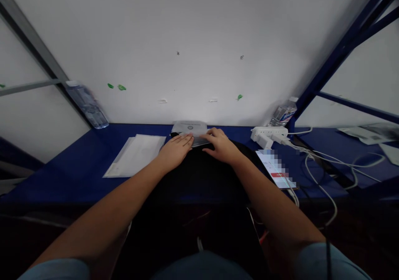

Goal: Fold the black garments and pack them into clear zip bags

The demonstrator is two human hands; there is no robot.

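Note:
A greyish plastic bag (190,127) with printed lettering and a round mark lies at the back of the desk, against the wall. Black cloth (199,176) spreads in front of it and drops over the desk's near edge. My left hand (178,148) rests flat over the left side of the bag and cloth, fingers stretched out together. On the right side, my right hand (220,145) touches the bag with its fingers slightly bent and its thumb apart. Whether any bag edge is pinched under the fingertips is hidden.
White sheets or flat bags (137,155) lie on the blue desk (77,159) to the left. Right are a power strip (269,133) with white cables, a lit phone or tablet (274,168) and a water bottle (284,113). Another bottle (89,105) leans at the left.

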